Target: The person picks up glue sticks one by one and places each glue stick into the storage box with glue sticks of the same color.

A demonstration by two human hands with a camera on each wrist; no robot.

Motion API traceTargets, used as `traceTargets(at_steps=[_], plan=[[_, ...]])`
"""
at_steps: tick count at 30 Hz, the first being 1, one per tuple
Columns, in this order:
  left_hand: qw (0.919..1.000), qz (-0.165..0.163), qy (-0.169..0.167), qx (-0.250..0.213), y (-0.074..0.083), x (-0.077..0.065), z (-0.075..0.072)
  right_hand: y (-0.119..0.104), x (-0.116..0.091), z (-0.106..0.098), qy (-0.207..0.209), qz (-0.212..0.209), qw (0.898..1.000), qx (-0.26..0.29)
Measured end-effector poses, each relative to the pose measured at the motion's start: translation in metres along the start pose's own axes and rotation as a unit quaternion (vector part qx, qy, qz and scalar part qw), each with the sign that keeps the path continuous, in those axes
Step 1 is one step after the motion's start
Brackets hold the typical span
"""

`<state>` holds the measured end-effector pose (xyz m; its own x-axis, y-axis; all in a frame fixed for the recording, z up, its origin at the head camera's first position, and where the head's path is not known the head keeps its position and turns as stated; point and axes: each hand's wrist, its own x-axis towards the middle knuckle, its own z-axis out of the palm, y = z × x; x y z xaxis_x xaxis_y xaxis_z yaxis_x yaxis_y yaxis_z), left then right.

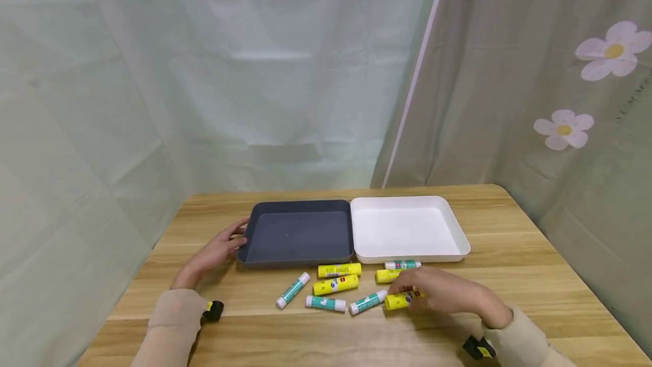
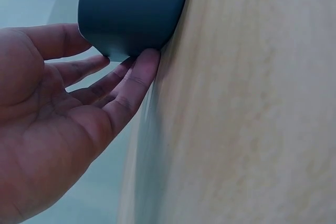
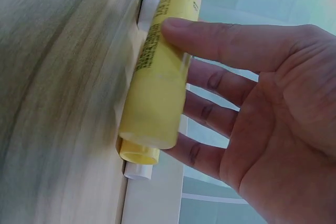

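Observation:
My right hand [image 1: 448, 293] pinches a yellow glue stick [image 3: 157, 82] between thumb and fingers, at the right end of a loose group of glue sticks. In the right wrist view, the thumb presses on its printed side, and another yellow glue stick [image 3: 140, 153] lies behind it. My left hand [image 1: 216, 251] touches the left side of a dark grey tray [image 1: 300, 237]. Its fingers are fairly straight against the tray's corner in the left wrist view. To the held stick's left lies a white-and-teal glue stick [image 1: 368, 302].
A white tray [image 1: 463, 245] stands against the grey tray's right side. In front of the trays lie two yellow glue sticks, the upper one [image 1: 339, 269] near the grey rim, and several white-and-teal ones, including a tilted one [image 1: 293, 290]. Curtains surround the wooden table [image 1: 285, 344].

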<state>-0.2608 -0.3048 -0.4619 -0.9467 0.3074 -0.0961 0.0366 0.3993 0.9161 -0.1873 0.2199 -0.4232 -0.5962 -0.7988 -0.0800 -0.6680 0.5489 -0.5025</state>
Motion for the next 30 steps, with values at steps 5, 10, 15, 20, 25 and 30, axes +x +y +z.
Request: traceTargets(at_steps=[5, 10, 15, 20, 25, 30], plan=[[1.0, 0.0, -0.003, -0.002, 0.0004, -0.0006, 0.0, 0.0012, 0.0004, 0.0006, 0.024, 0.006, 1.0, -0.012], [1.0, 0.001, -0.006, 0.0, -0.0008, -0.0005, -0.0006, 0.0043, 0.0015, 0.0002, 0.042, 0.007, 0.999, -0.011], [1.0, -0.001, -0.003, -0.002, -0.0016, 0.0012, -0.0005, 0.0061, 0.0034, 0.0006, 0.057, 0.001, 0.998, 0.001], [1.0, -0.001, -0.002, 0.001, -0.0014, 0.0008, -0.0006, 0.0055, 0.004, 0.0004, 0.063, 0.006, 0.998, 0.01], [1.0, 0.003, -0.003, -0.005, -0.0018, -0.0001, -0.0003, 0.004, 0.0027, -0.0007, 0.072, 0.016, 0.997, 0.024], [1.0, 0.002, -0.004, -0.005, -0.0004, -0.0008, -0.0001, 0.0054, 0.0016, -0.0004, 0.101, -0.014, 0.995, 0.019]])
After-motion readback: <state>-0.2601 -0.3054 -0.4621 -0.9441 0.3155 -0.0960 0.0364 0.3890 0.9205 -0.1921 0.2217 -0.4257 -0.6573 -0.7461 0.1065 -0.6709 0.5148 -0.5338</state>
